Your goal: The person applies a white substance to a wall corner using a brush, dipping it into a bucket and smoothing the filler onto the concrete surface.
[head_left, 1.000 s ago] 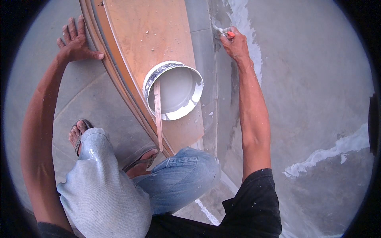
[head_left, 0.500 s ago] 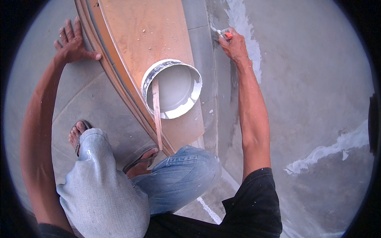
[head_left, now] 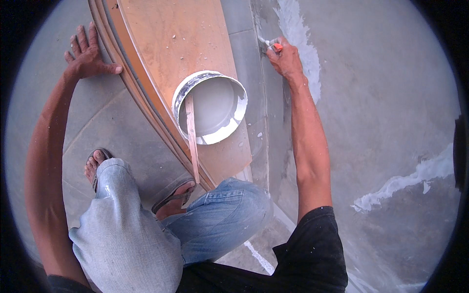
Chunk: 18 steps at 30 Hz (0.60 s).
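My right hand [head_left: 285,57] is closed around a paintbrush [head_left: 278,47] with an orange handle; its tip, white with paint, meets the joint at the foot of the grey wall. Most of the brush is hidden by my fingers. My left hand [head_left: 89,61] lies flat on the grey floor tiles, fingers spread and thumb touching the edge of the stacked boards. Between my arms, a round white bucket [head_left: 228,133] holds pale grey-white liquid. A flat wooden stick [head_left: 191,134] leans in it, its lower end sticking out over the rim toward my knee.
Under the bucket lies an orange-brown board [head_left: 181,36] with crumbs on it, beside long curved wooden strips [head_left: 141,100]. The grey wall [head_left: 371,107] on the right carries white smears [head_left: 300,39]. My sandalled feet and bent knees are close to the boards.
My right hand, with the paintbrush, has shifted very slightly left and down along the joint. The left hand stays planted, and the bucket and stick have not moved.
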{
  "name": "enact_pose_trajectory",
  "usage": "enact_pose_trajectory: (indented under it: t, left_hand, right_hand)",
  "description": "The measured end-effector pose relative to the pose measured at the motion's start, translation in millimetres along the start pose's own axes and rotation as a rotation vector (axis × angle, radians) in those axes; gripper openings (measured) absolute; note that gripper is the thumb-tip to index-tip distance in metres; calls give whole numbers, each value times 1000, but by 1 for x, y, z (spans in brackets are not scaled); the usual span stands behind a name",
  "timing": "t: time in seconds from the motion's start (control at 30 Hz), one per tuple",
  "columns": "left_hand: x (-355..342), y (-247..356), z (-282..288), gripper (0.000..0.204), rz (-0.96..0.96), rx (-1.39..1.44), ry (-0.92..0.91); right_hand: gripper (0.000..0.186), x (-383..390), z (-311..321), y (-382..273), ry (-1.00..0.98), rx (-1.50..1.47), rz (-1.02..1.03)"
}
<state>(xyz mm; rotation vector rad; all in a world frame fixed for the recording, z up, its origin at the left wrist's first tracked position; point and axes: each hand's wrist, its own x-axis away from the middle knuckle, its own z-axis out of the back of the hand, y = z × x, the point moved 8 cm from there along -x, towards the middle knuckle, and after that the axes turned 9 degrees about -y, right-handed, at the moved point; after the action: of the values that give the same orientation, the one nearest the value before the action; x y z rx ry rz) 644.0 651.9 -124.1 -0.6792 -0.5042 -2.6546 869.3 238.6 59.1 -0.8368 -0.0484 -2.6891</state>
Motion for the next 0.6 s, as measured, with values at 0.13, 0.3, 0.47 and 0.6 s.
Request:
enact_pose_trajectory:
  t: [0.13,0.3,0.47,0.6]
  left_hand:
    - [-6,0,-4,149,114,-114,-237]
    - [-2,2,1,148,14,-6,-57]
    - [-7,-1,-5,148,93,-90,-187]
    - [-9,-4,-8,149,83,-88,-198]
  right_hand:
    - [25,5,-2,4,3,19,9]
    - [25,10,-2,4,-2,3,19]
    - [25,14,-5,6,-3,40,15]
    - [25,17,-7,9,-18,53,-19]
